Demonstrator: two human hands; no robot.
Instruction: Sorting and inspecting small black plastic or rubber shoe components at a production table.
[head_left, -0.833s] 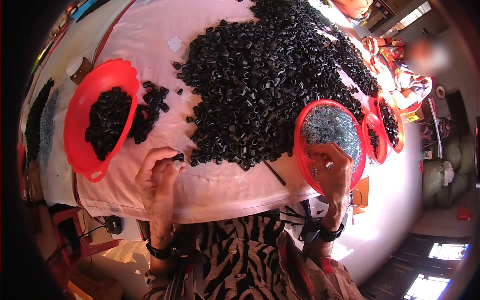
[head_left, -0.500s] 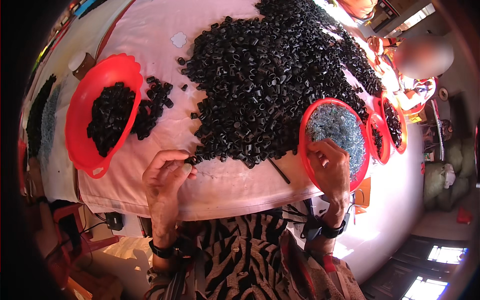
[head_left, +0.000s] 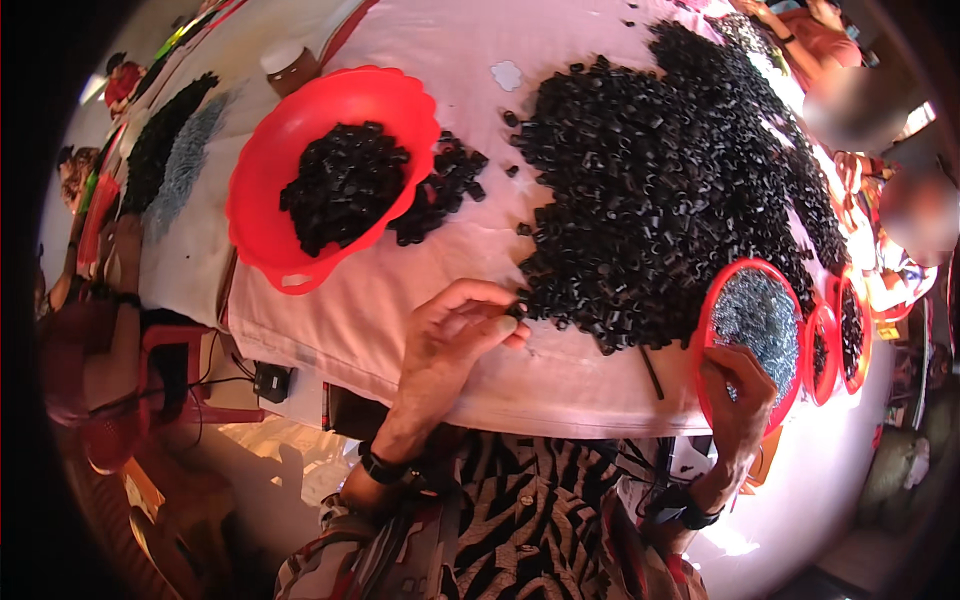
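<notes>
My left hand (head_left: 455,340) is closed in a pinch at the near left edge of a big heap of small black plastic parts (head_left: 640,190). Between its thumb and fingertips sits one black plastic part (head_left: 517,311), partly covered by the fingers. My right hand (head_left: 742,395) reaches over the near rim of a red basket (head_left: 708,300) with small shiny silvery-blue pieces (head_left: 755,320) in it. Its fingers are bent together, and whatever they hold is hidden.
A large red bowl (head_left: 262,190) holding black parts stands left, with loose black parts (head_left: 445,185) beside it. A thin black rod (head_left: 652,373) lies near the front edge. Two smaller red baskets (head_left: 822,350) stand right. Other people (head_left: 815,40) sit around the table.
The view has turned left, so the table and both hands appear farther right. My left hand keeps its pinch on the black part; my right hand stays at the red basket.
</notes>
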